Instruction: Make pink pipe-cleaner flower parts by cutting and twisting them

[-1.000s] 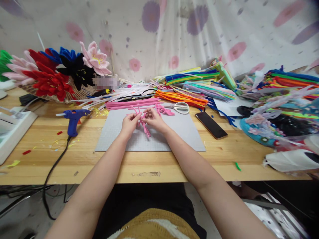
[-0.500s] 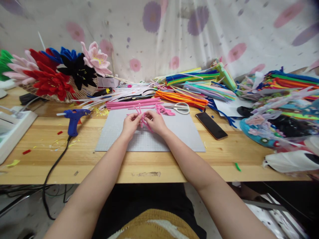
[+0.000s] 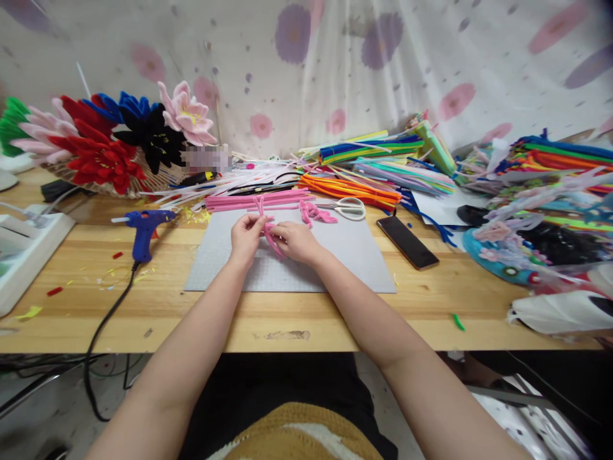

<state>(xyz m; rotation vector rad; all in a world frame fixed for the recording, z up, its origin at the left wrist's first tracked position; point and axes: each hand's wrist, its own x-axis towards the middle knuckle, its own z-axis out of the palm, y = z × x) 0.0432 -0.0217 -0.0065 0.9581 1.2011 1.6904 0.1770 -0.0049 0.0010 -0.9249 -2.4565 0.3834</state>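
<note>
Between my two hands is a small bunch of pink pipe cleaners (image 3: pixel 274 245), held above the grey cutting mat (image 3: pixel 230 268). My left hand (image 3: pixel 246 239) pinches it from the left, with some stems poking up past the fingertips. From the right, my right hand (image 3: pixel 295 241) has its fingers closed on the lower part of the bunch. Just beyond the right hand lie looped pink pipe cleaner pieces (image 3: pixel 318 213). Scissors with white handles (image 3: pixel 350 209) rest beside them, and a row of straight pink pipe cleaners (image 3: pixel 258 199) lies along the mat's far edge.
A blue glue gun (image 3: pixel 143 233) with a black cord stands at left, near fuzzy flowers (image 3: pixel 103 156). To the right lie a phone (image 3: pixel 407 241) and a heap of coloured craft materials (image 3: pixel 531 217). Orange pipe cleaners (image 3: pixel 354 191) and other bundles line the back.
My left hand has shifted slightly left, and my right hand has turned, its fingers now lower on the bunch. The pink stems have tilted, their upper ends leaning left.
</note>
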